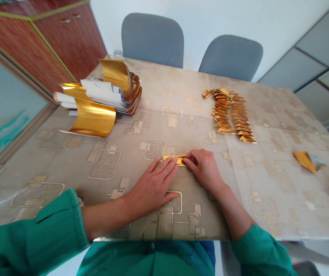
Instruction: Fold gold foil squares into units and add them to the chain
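A narrow folded strip of gold foil paper (181,162) lies on the patterned tablecloth in front of me. My left hand (157,184) rests flat across the strip's left part, fingers stretched out and thumb apart. At its right end, my right hand (204,167) pinches the foil paper between thumb and fingertips. The ends under my fingers are partly hidden. Farther back on the right stand two rows of folded gold paper pieces (223,111), packed closely one behind another.
A stack of curled gold-and-white paper sheets (95,119) lies at the back left. One loose gold piece (305,161) is on the right. Two grey chairs (152,40) stand behind the table (268,184). A wooden cabinet (63,38) is at the far left.
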`<state>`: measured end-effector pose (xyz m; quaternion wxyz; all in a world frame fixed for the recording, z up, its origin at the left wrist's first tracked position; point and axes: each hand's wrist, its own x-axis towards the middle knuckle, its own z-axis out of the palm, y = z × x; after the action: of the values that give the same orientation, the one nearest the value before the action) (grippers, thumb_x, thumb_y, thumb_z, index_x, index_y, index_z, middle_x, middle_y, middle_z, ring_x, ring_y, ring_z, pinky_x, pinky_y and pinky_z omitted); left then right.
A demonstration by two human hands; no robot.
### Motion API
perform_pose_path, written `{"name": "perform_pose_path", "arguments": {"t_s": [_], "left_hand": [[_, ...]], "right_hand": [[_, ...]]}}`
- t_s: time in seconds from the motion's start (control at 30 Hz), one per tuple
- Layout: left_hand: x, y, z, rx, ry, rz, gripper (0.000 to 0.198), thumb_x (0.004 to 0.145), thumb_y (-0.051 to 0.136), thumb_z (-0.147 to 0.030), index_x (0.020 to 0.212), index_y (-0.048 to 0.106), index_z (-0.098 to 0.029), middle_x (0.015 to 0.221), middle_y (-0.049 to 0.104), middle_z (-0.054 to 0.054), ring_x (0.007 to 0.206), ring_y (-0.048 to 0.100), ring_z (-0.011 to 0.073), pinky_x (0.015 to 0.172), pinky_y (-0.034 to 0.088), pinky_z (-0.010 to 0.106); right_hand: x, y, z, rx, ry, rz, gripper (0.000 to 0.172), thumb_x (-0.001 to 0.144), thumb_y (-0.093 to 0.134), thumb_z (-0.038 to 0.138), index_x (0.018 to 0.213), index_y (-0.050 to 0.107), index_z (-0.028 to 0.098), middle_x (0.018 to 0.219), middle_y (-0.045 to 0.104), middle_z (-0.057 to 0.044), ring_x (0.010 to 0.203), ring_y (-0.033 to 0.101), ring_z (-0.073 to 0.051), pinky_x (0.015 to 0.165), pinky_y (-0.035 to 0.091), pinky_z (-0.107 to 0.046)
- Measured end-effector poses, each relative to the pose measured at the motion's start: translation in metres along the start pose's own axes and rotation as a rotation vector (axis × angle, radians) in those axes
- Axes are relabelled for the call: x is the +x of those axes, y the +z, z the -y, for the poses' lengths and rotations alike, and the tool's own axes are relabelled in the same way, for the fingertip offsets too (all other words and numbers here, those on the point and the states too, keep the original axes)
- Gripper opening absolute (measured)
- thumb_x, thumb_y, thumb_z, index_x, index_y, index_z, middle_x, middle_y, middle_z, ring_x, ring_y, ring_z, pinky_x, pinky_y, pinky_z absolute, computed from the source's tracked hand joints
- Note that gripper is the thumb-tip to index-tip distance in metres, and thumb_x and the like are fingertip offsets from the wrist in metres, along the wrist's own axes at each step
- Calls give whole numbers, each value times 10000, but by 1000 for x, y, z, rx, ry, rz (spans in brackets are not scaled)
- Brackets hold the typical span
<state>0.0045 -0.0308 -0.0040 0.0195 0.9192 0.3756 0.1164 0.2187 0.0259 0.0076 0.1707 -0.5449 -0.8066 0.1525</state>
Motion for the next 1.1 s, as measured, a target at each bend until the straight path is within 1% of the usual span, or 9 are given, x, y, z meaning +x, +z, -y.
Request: {"name": "perform_pose_path", "arguments": {"t_s": [0.2,0.37,0.5,0.73,0.8,0.9,1.0,1.07,1.1], "left_hand": [[0,2,-1,5,-23,38,772,958,448,-626,1467,393,-48,1550,382,182,1442,350,322,1184,224,480],[0,2,-1,11,-27,45,770,962,432,-632,1468,397,-53,1553,378,179,1444,347,317,1186,219,479],[1,2,-1,15,-30,54,770,953,450,-635,1460,412,-57,1556,373,180,1445,344,318,1183,223,493],[3,1,0,15,-36,73,752,957,446,-632,1456,426,-69,1547,394,168,1434,358,317,1176,217,526],[3,0,0,10,-33,69,751,955,450,-635,1454,431,-74,1543,401,166,1427,368,317,1178,209,528],[3,-1,2,6,-27,67,750,946,460,-643,1446,444,-84,1542,403,169,1422,374,323,1180,199,538],[4,-1,3,0,-23,66,746,942,463,-647,1436,455,-88,1534,414,176,1414,385,323,1180,196,548],[4,-1,4,-5,-25,67,734,941,466,-643,1426,468,-93,1529,422,175,1407,398,320,1182,192,550],[4,-1,4,-5,-25,66,729,941,468,-641,1423,473,-95,1526,426,174,1404,401,320,1183,189,552]], "right_hand": [[1,0,4,-80,7,-7,220,939,590,298,740,594,206,706,658,-2,683,548,-158,691,311,-286],[1,1,6,-128,19,-23,206,931,605,288,743,602,203,707,664,1,684,552,-161,703,306,-293],[1,1,8,-158,24,-27,195,926,617,287,751,604,204,707,665,3,690,556,-163,708,305,-298],[1,3,9,-201,18,-25,196,945,570,295,772,597,208,717,667,-14,703,569,-170,707,303,-299],[1,5,7,-180,20,-40,161,943,568,300,813,604,210,711,657,-8,698,567,-170,709,312,-299],[0,3,1,-87,15,-74,122,948,558,316,931,618,212,698,645,3,700,569,-176,710,343,-301],[-6,-6,-1,-27,-50,-160,178,982,497,304,999,642,204,775,676,-32,781,576,-198,725,374,-317],[-14,-11,2,-71,-145,-222,219,995,457,253,1023,668,199,877,696,-63,842,562,-212,747,376,-334],[-19,-12,5,-106,-202,-226,233,993,452,225,1044,678,204,901,697,-66,854,552,-215,754,372,-341]]}}
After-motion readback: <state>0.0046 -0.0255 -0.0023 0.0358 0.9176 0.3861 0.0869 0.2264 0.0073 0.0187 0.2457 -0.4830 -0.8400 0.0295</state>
